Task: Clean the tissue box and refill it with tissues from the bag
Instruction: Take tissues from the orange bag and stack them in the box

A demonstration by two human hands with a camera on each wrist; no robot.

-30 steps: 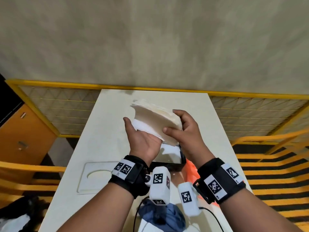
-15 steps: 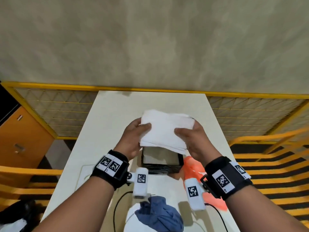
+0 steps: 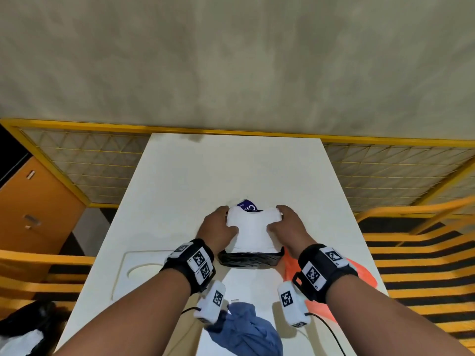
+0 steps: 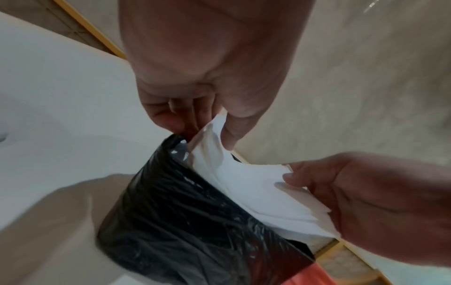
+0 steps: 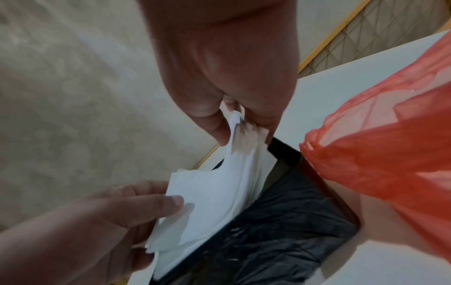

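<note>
Tissue box [image 3: 248,260] interior hidden under tissues [image 3: 250,232].

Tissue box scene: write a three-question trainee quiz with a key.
1. True or false: both hands grip the tissue stack.
2. What colour is the plastic bag beside the tissue box? A green, B orange-red, C blue.
3. The stack sits at the box's open ____.

Key: 1 true, the left hand and the right hand each hold an end; 2 B; 3 top.
</note>
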